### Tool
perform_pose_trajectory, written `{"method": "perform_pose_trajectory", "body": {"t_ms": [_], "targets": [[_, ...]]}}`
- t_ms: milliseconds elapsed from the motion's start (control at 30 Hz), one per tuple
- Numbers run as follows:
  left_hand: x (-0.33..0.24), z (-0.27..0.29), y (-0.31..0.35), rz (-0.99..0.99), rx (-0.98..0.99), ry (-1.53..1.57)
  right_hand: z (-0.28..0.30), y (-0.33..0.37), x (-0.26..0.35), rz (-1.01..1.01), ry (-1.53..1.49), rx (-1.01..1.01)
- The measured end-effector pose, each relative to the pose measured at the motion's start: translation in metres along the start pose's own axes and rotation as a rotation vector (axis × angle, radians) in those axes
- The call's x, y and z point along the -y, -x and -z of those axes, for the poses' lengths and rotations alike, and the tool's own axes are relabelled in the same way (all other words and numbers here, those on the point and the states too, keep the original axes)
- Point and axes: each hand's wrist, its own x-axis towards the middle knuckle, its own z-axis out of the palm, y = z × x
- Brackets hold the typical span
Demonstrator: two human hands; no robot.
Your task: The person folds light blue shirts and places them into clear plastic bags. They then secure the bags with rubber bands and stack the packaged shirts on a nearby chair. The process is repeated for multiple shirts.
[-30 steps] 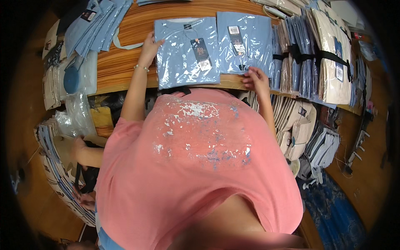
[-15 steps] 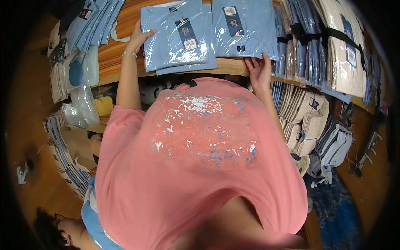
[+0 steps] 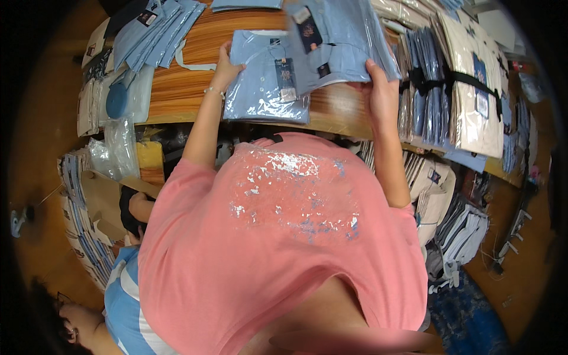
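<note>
Flat pack (image 3: 257, 89): A blue shirt in clear film lies on the wood-grain table (image 3: 177, 97), collar end at the far side, dark tag uppermost.
Raised pack (image 3: 346, 53): A second bagged blue shirt tilts above the right side of the flat pack, collar end toward the wearer; whether the two touch cannot be told.
Left hand (image 3: 223, 72): At the flat pack's left edge, thumb over the film; whether the fingers close beneath cannot be told.
Right hand (image 3: 381, 97): To the right of the flat pack, pinching the raised pack's near edge, thumb on top, fingers underneath.
Sound handling: Slick film and a one-edge hold seem to call for fingers spread well under the raised pack, a light thumb, and enough height to spare the flat pack's film and tag; a steady left hand should stop the flat pack sliding.
Clear sleeves: Folded blue shirts show through the film of the fanned packs (image 3: 163, 38), left of and beyond the flat pack.
Black strap (image 3: 473, 81): Binds bagged cream garments (image 3: 467, 112), well right of the flat pack.
Cardboard box (image 3: 97, 192): Open, below and left of the flat pack, beside a co-worker's arm (image 3: 141, 208); contents unclear.
</note>
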Motion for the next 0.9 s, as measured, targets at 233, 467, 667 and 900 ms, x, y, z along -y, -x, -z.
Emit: {"method": "perform_pose_trajectory", "body": {"t_ms": [233, 467, 667, 900], "targets": [[-0.031, 0.019, 0.018, 0.488, 0.139, 0.841, -0.022, 0.034, -0.073, -0.470, -0.465, 0.115], [0.001, 0.019, 0.024, 0.234, 0.225, 0.524, 0.032, 0.036, -0.127, -0.891, 0.004, 0.437], [-0.005, 0.026, 0.018, 0.193, 0.303, 0.454, 0.020, 0.006, -0.090, -0.643, 0.852, 0.836], [0.005, 0.025, 0.024, -0.051, 0.254, 0.226, -0.028, -0.121, -0.082, -0.026, 0.813, 0.568]]}}
